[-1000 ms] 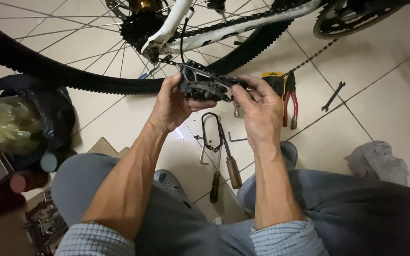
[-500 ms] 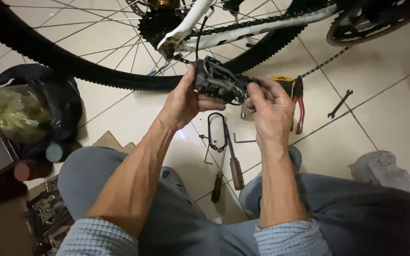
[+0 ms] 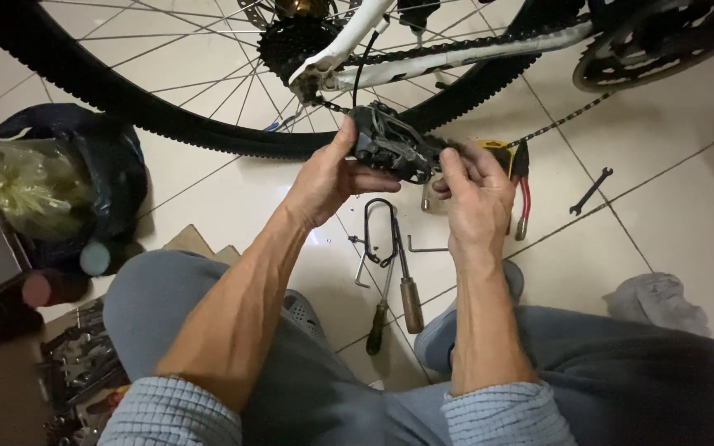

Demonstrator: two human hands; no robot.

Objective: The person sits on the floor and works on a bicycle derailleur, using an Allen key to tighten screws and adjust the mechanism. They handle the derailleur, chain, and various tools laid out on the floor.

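while the bike wheel [image 3: 167, 124] sits just above, the black rear derailleur [image 3: 390, 149] is held up between both hands, off the tiled floor [image 3: 663, 223]. left hand [image 3: 324, 177] is closed on its left end, thumb on top. right hand [image 3: 477, 194] pinches the right end with curled fingertips. directly below the grip lie a wooden-handled screwdriver [image 3: 406, 289] and hex keys [image 3: 427, 248], red-handled pliers [image 3: 522, 198] just right of it.
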